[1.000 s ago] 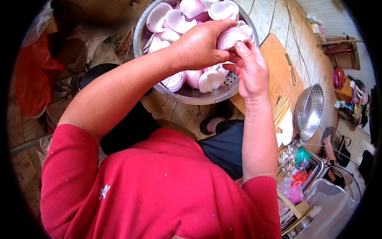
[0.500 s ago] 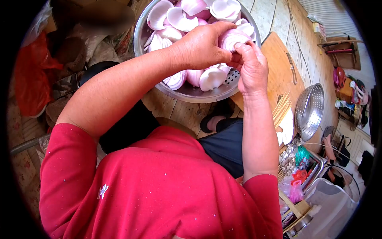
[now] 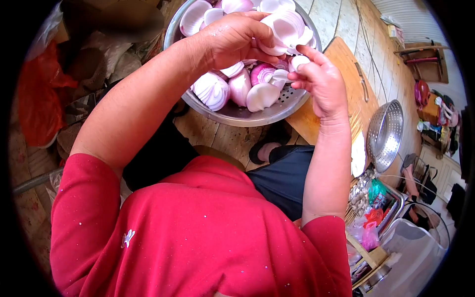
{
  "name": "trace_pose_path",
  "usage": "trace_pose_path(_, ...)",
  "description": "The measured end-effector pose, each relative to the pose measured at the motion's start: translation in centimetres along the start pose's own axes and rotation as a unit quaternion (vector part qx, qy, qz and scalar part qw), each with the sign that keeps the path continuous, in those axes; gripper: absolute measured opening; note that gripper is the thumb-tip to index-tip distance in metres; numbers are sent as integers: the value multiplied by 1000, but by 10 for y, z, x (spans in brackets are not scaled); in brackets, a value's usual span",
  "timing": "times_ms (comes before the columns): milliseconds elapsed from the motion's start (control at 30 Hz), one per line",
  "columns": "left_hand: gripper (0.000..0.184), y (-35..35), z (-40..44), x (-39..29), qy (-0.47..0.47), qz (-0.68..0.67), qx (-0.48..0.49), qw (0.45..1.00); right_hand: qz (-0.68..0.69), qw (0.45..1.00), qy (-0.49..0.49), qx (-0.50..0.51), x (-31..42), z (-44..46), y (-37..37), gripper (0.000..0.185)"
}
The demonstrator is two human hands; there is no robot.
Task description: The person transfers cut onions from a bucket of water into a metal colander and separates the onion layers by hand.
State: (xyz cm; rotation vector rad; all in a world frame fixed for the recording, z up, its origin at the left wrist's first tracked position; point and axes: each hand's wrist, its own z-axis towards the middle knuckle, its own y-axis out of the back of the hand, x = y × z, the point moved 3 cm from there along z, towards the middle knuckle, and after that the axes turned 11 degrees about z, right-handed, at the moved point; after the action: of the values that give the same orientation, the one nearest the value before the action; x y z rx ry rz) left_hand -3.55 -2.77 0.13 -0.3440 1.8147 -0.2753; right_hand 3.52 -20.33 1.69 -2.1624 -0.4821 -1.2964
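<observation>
Near the top of the view, my left hand [image 3: 237, 40] grips nested onion layers [image 3: 286, 28], pale inside with purple edges. My right hand [image 3: 324, 84] is close beside it, thumb and fingers pinched on a small white onion piece [image 3: 300, 62]. Both hands are over a large metal colander [image 3: 232, 119] of peeled purple onion pieces [image 3: 213, 91]. Several pieces lie cupped side up, and some colander holes show at its right side. My left palm and part of the heap behind it are hidden.
Right of the colander, a wooden cutting board [image 3: 341, 74] lies on the plank floor with a knife [image 3: 363, 81] along its edge. Thin wooden sticks [image 3: 356, 126] and a second metal colander [image 3: 386, 138] are nearby. A red plastic bag [image 3: 42, 96] hangs at far left.
The held onion has opened into separate layers; the larger part is in my left hand, a small piece in my right. My right hand has moved slightly right and away from the left.
</observation>
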Motion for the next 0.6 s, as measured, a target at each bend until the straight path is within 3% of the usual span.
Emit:
trace_pose_path(67,55,-1,1,0,-5,-8,10,1000,-246,968,20,-47,2,-2,0,49)
trace_pose_path(100,56,0,2,0,1,-22,3,1000,-336,931,122,-78,-4,5,12,34)
trace_pose_path(267,56,-5,0,-3,13,-22,6,1000,-193,947,233,-106,10,-12,-6,27)
trace_pose_path(333,60,-8,-1,-2,40,51,33,997,-288,894,339,-55,13,-16,-14,20)
trace_pose_path(467,63,-16,-6,0,34,103,41,993,-415,838,352,-53,2,-11,-18,15)
trace_pose_path(600,62,-16,-10,-4,46,184,-2,982,-431,830,353,-31,1,-7,-21,11)
